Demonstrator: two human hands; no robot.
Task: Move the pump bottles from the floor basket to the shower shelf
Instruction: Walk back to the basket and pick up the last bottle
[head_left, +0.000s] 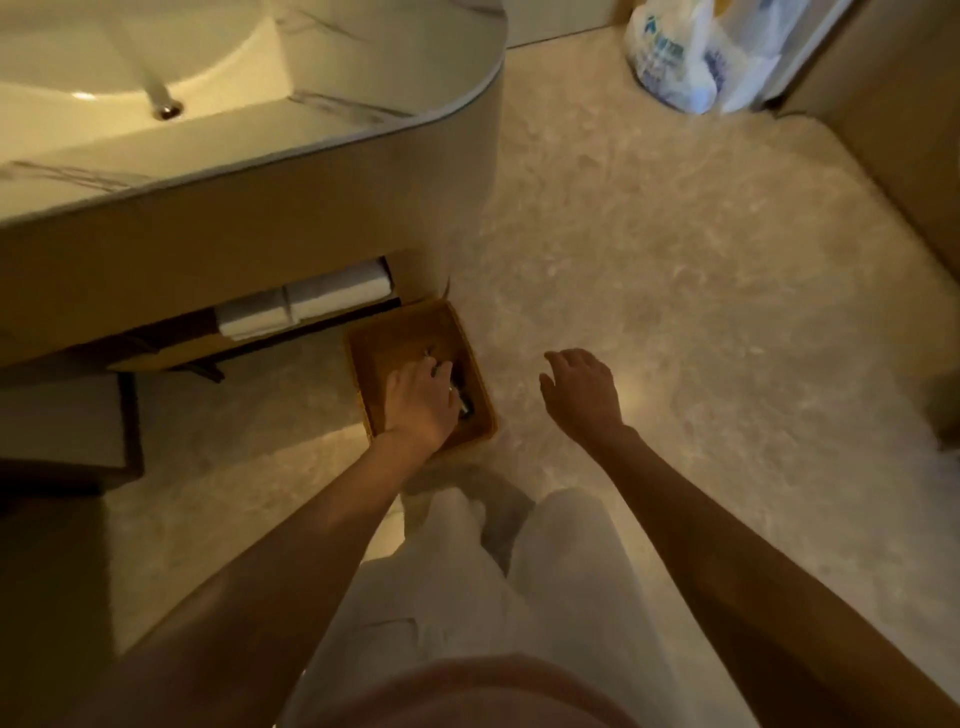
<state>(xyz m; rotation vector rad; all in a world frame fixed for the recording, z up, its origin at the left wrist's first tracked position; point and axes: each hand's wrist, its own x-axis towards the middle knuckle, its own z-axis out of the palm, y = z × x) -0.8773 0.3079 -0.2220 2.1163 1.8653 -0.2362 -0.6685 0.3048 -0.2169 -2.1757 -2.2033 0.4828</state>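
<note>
A square amber-brown basket (382, 332) stands on the floor at the corner of the vanity. Dark pump bottles (464, 404) lie inside it, mostly hidden. My left hand (418, 397) reaches down into the basket with its fingers curled over the bottles; a firm grip cannot be confirmed. To the right of the basket, above the bare floor, my right hand (582, 392) hovers with spread fingers and holds nothing. The shower shelf is out of view.
A marble-topped vanity (322, 150) with a round sink (130, 62) fills the upper left, folded white towels (311, 301) on its low shelf. White plastic bags (691, 57) sit at the far wall. A beige wall panel (893, 114) runs down the right. My legs in pale trousers (493, 587) stand below.
</note>
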